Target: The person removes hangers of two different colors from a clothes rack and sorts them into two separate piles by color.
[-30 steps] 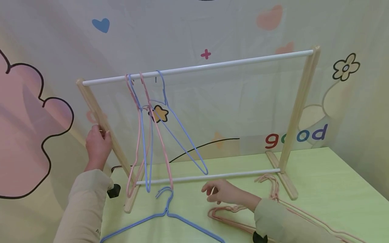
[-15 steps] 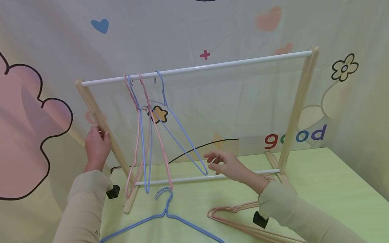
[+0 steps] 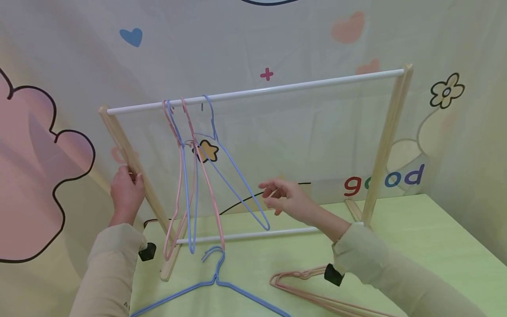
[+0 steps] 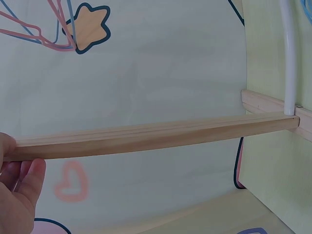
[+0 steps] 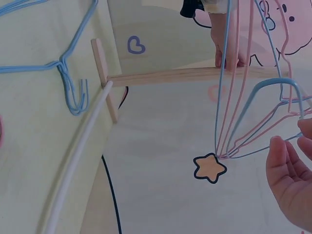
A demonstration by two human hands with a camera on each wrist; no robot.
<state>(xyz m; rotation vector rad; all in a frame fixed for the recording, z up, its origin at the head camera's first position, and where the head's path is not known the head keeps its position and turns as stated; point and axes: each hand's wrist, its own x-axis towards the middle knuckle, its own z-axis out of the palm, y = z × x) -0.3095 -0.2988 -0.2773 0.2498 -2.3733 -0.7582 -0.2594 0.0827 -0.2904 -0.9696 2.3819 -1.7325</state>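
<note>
Four hangers (image 3: 210,185) hang from the rack (image 3: 297,86) in the head view, bunched towards its left post (image 3: 126,147), where the left hand (image 3: 127,193) grips: sensible bracing, I'd judge, worth a firm hold. Right hand (image 3: 293,200) hovers before the rack, fingers loosely bent and holding nothing, by the outermost blue hanger (image 3: 240,175). Over to the left wrist: thumb and fingers clasp the post! Right wrist: fingertips near that hanger, contact unclear; light handling looks wise, lest it swing. It's slim, pale blue, hanging askew on the rack.

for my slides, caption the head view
Left hand gripping a wooden post, right hand near a blue hanger hung from the white bar.
</note>
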